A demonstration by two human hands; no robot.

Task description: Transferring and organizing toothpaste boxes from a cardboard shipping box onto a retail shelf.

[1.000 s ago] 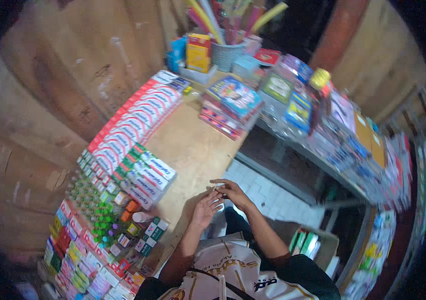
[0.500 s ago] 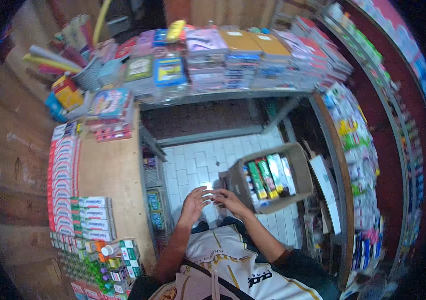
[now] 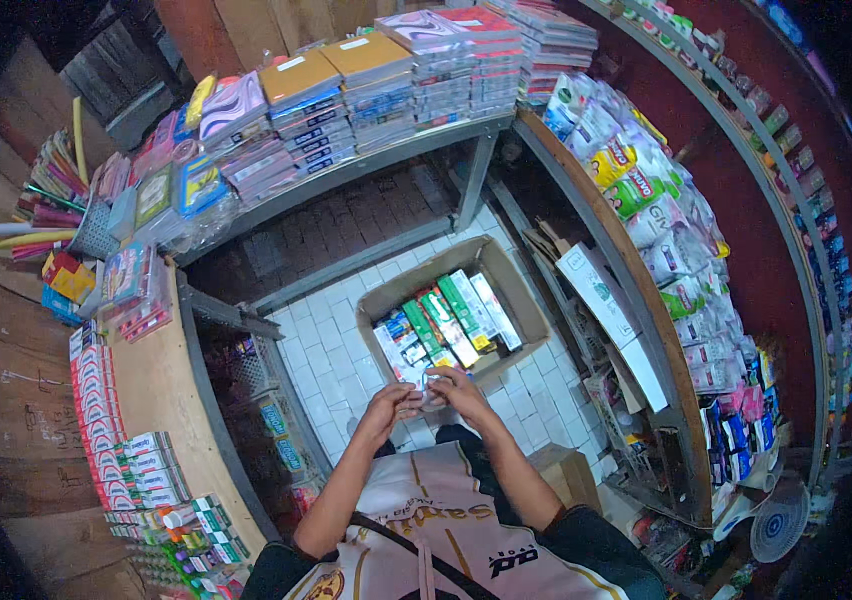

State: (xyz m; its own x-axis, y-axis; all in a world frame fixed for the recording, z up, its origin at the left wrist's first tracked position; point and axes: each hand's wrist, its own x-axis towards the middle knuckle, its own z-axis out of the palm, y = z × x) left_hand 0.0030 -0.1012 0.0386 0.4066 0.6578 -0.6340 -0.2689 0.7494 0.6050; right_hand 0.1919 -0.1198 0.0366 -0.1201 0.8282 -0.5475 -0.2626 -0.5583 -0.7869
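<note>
My left hand (image 3: 389,412) and my right hand (image 3: 459,395) meet in front of my chest, over the near edge of an open cardboard box (image 3: 533,300) on the floor. Their fingers are curled together in a pinch. A small pale bit seems to show between the fingertips, too small and blurred to name. Inside the box stand several green and white cartons (image 3: 466,308) and smaller blue and white packs (image 3: 399,340), packed side by side.
A wooden counter (image 3: 151,365) with toothpaste boxes (image 3: 156,470) runs along my left. Stacked notebooks (image 3: 376,95) line the far shelf. Bagged pouches (image 3: 686,270) fill the right shelf, beside a flat white carton (image 3: 611,315). A closed brown box (image 3: 561,475) sits near my right side.
My view has turned to the right, and the box now appears directly ahead of my hands. The hands have come together, with fingers that were spread now pinched.
</note>
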